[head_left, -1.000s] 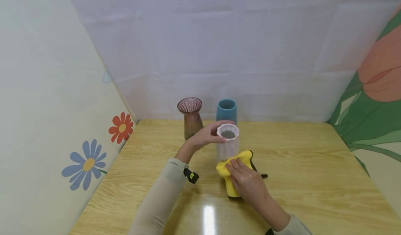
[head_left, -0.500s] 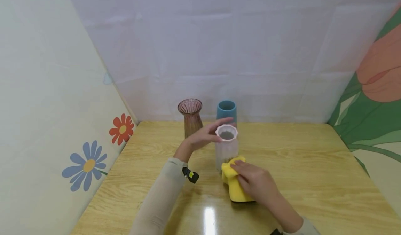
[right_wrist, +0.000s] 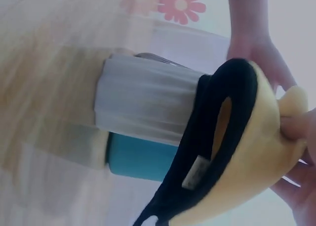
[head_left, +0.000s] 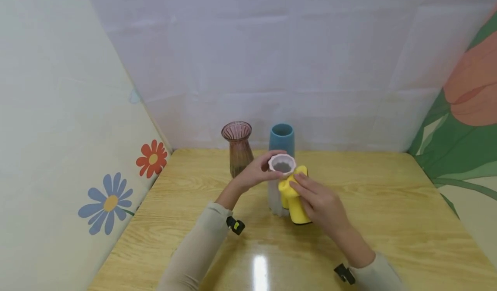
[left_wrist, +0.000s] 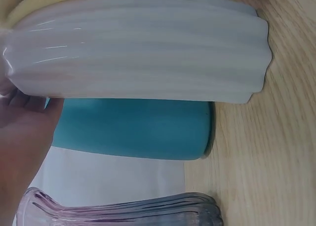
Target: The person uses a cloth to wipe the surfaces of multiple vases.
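My left hand (head_left: pixel 252 173) grips a pale pink-white fluted vase (head_left: pixel 274 198) just under its scalloped rim, thumb in front and fingers behind. The vase stands upright on the table; its ribbed side (left_wrist: pixel 148 53) fills much of the left wrist view. Bunched in my right hand (head_left: pixel 325 205) is a yellow cloth (head_left: pixel 298 209), pressed at the upper right side of the vase near the rim. The cloth's black edging (right_wrist: pixel 217 147), with a small white tag, hangs down in the right wrist view and covers part of the vase.
Close behind the pink-white vase stands a blue vase (head_left: pixel 282 144), partly hidden. A purple ribbed glass vase (head_left: pixel 239 151) with a flared rim is behind my left hand. The wood-grain table (head_left: pixel 388 204) meets a pale cloth backdrop (head_left: pixel 349 67) at the back.
My right hand has moved the yellow cloth down the vase's side, then back up to near the rim. My left hand opened a little, then closed around the rim again.
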### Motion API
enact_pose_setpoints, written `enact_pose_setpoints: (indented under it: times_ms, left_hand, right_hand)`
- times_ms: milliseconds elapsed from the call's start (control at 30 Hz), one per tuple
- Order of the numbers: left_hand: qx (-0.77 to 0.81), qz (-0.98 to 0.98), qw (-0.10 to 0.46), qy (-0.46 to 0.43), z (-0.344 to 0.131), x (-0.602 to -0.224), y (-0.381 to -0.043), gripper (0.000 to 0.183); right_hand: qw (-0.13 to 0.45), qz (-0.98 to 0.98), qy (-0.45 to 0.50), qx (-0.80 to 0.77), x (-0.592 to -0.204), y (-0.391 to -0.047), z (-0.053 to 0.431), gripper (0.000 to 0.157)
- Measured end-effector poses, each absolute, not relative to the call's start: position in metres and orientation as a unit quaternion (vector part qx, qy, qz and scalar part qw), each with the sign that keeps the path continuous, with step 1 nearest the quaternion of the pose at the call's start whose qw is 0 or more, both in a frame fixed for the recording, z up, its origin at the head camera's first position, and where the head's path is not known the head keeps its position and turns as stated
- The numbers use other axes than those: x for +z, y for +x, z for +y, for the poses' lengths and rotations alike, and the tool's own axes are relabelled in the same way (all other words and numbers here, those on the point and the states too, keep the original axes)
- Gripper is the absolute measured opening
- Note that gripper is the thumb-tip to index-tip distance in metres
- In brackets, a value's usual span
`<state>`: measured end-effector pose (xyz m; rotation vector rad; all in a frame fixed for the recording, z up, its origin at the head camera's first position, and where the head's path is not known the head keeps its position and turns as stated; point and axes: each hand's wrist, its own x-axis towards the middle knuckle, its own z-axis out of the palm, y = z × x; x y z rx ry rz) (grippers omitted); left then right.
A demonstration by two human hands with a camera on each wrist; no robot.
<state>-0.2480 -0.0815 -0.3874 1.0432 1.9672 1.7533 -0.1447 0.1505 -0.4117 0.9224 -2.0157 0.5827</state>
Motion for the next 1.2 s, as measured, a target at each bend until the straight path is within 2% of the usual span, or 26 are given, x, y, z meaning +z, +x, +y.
enact_pose_setpoints:
  times_ms: [167, 500, 733, 1200]
  left_hand:
    - [0.608, 0.685, 0.167, 0.365, -0.083, -0.390, -0.249, 0.074]
    - [0.613, 0.675, 0.179, 0.371, -0.084, -0.389, -0.253, 0.078]
    - [0.605, 0.678, 0.180, 0.376, -0.085, -0.390, -0.253, 0.088]
    - [0.600, 0.691, 0.181, 0.360, -0.083, -0.390, -0.255, 0.108]
  right_hand:
    - [0.389, -0.813, 0.365, 0.235, -0.421, -0.145, 0.144, 0.027]
    - [0.389, -0.822, 0.345, 0.234, -0.423, -0.139, 0.135, 0.036]
    - [0.389, -0.822, 0.338, 0.244, -0.428, -0.133, 0.131, 0.042]
    - [0.391, -0.822, 0.334, 0.244, -0.438, -0.132, 0.129, 0.038]
